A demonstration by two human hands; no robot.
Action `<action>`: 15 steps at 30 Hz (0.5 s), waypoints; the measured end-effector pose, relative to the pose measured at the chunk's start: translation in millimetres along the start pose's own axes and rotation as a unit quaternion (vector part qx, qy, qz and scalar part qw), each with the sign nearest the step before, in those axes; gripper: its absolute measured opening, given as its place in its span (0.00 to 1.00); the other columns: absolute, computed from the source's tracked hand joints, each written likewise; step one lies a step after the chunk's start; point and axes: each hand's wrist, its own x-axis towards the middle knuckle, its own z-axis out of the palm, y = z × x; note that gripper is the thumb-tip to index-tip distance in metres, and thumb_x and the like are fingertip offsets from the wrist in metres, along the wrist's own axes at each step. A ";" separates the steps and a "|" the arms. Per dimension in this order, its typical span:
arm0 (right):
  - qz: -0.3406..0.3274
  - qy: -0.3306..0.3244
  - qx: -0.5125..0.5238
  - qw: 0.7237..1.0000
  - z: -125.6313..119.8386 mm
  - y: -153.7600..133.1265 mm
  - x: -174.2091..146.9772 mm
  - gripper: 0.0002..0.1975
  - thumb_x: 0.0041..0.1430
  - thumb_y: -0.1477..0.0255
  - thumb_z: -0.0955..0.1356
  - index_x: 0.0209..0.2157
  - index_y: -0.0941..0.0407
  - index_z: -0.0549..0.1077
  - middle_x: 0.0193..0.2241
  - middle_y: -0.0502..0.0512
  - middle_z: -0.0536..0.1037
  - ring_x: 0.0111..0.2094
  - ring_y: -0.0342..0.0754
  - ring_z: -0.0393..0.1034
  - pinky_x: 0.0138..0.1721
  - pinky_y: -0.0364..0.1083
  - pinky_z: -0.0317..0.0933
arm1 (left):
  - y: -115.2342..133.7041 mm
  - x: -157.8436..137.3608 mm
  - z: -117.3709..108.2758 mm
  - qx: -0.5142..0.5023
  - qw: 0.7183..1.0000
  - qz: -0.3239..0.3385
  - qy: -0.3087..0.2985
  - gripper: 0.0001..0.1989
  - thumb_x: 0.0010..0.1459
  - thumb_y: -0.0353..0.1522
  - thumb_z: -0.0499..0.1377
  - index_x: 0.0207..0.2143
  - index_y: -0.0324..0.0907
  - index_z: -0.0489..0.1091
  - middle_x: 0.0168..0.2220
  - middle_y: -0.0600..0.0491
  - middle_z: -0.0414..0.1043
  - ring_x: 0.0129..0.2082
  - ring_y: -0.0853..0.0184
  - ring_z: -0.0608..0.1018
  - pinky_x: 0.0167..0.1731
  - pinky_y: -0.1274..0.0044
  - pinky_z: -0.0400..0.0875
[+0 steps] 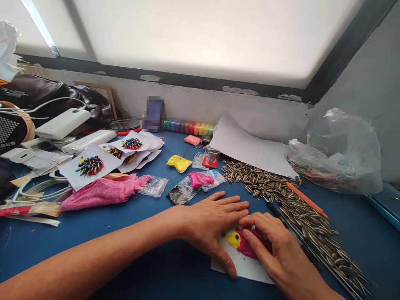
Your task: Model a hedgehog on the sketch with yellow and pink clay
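Blue, matte tabletop (40, 241), lower frame. Striped, teardrop-shaped seeds (312, 221) heaped centre-right to lower right. Left hand (209, 223), lower centre: spread flat, thumb on card. Right hand (281, 246), beside it: fingers bent; pinching or pressing, cannot tell. White paper card (246, 268) beneath both. Smooth yellow-and-pink clay figure (245, 246) on card, between hands, right fingertips touching pink. Round black dots (236, 237) on yellow.

Pink clay (246, 247) part-hidden, purple object (154, 113) blurred
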 end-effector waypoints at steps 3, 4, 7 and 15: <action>-0.020 -0.010 -0.003 1.000 2.1 1.0 0.7 0.08 0.66 0.70 0.62 0.37 0.51 0.73 0.34 0.52 0.76 0.35 0.49 0.68 0.39 0.51 0.63 | -0.9 -0.6 0.7 -0.010 1.000 0.000 0.006 0.53 0.50 0.54 0.62 0.69 0.42 0.40 0.70 0.47 0.39 0.70 0.55 0.41 0.66 0.58 0.30; -0.024 -0.013 -0.007 1.000 2.3 1.4 1.1 0.09 0.66 0.71 0.62 0.37 0.52 0.73 0.34 0.52 0.76 0.35 0.49 0.68 0.39 0.51 0.63 | -1.0 -0.7 0.6 -0.013 1.000 0.001 0.008 0.53 0.50 0.54 0.61 0.69 0.41 0.41 0.70 0.47 0.39 0.70 0.55 0.40 0.66 0.58 0.29; -0.027 -0.017 -0.014 0.999 3.1 3.1 2.1 0.09 0.66 0.72 0.62 0.37 0.52 0.74 0.34 0.53 0.76 0.35 0.48 0.68 0.39 0.50 0.64 | -0.8 -0.7 -0.6 -0.019 1.000 0.006 0.008 0.53 0.51 0.55 0.61 0.69 0.40 0.42 0.70 0.46 0.40 0.70 0.55 0.41 0.66 0.58 0.30; -0.007 -0.036 -0.006 0.999 4.6 3.7 1.0 0.10 0.66 0.74 0.59 0.36 0.53 0.71 0.36 0.53 0.74 0.38 0.49 0.66 0.42 0.52 0.61 | -2.0 0.3 0.3 -0.019 1.000 0.003 0.009 0.52 0.50 0.53 0.62 0.68 0.40 0.43 0.70 0.48 0.38 0.70 0.56 0.41 0.66 0.58 0.30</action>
